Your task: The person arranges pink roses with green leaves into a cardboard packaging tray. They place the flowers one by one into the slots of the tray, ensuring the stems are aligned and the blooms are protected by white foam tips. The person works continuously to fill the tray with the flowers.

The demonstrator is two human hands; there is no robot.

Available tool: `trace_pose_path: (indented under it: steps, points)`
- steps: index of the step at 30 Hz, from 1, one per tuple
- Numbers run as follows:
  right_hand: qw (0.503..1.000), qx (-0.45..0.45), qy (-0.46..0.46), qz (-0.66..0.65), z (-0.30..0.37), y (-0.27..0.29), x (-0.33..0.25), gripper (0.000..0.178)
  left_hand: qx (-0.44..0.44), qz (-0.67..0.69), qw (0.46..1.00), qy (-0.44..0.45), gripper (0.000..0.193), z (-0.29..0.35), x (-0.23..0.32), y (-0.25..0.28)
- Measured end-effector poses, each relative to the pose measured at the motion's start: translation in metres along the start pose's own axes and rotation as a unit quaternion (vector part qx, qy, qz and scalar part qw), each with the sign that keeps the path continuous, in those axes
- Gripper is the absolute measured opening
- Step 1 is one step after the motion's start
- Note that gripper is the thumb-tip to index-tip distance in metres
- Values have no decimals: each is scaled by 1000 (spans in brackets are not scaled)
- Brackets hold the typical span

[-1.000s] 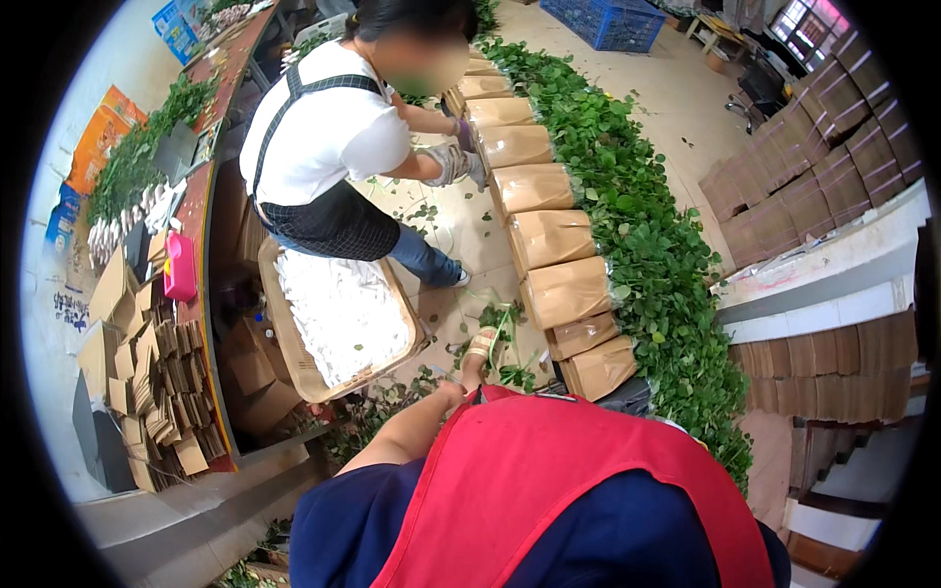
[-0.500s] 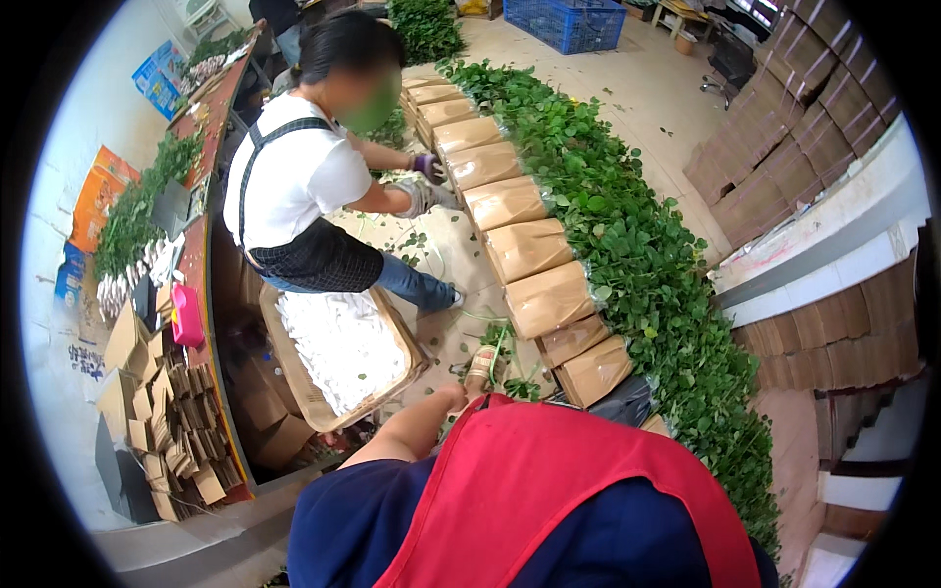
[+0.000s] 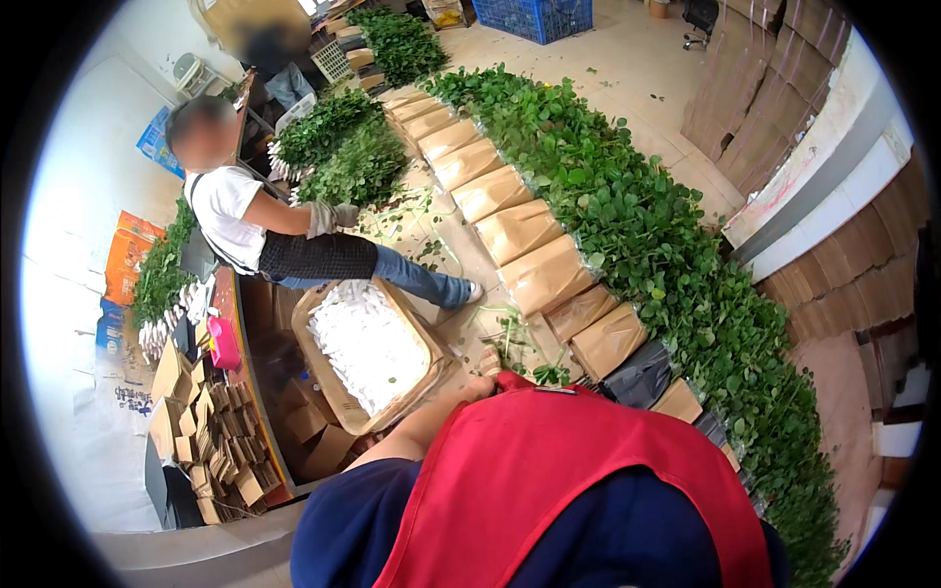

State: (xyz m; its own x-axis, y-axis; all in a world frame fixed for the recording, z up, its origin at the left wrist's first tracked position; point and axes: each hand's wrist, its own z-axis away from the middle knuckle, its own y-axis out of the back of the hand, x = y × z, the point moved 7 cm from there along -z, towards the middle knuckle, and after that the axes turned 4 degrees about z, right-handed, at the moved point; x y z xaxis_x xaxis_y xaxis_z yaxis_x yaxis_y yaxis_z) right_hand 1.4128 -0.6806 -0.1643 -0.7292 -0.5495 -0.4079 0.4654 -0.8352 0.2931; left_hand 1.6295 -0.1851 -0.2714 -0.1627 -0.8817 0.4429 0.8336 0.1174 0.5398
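Observation:
My bare left forearm (image 3: 417, 426) reaches forward from a navy sleeve. At its wrist shows a bit of darker red (image 3: 510, 380), perhaps a glove; the fingers are hidden behind my red apron (image 3: 559, 470). My right hand does not show. Nearest my left arm are a sandalled foot (image 3: 490, 361), loose green stems (image 3: 510, 338) on the floor, and a tan crate (image 3: 431, 377) of white sleeved pieces (image 3: 358, 343). Ahead to the right runs a row of brown-paper-wrapped bundles (image 3: 544, 274), their green leaves (image 3: 637, 235) pointing right. A dark-wrapped bundle (image 3: 637, 377) lies close to my apron.
A co-worker (image 3: 230, 211) in a white shirt and grey gloves stands left, by leafy piles (image 3: 343, 157). Folded cardboard pieces (image 3: 221, 441) and a pink container (image 3: 223, 343) sit on the left bench. A blue crate (image 3: 534, 15) stands far back; stacked cardboard (image 3: 750, 93) fills the right.
The co-worker has straightened up and moved left, away from the wrapped row, with hands now off the bundles. My view has shifted, showing more bundles near me and leafy piles behind.

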Motion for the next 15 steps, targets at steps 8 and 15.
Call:
trace_pose_path:
  steps: [8, 15]
  points:
    - [999, -10, 11, 36, 15, 5, 5, 65, 75, 7, 996, 52, 34, -5, -65, -61]
    - [995, -20, -14, 93, 36, 24, 4, 69, 145, 168, 971, 85, 42, 118, -8, -65]
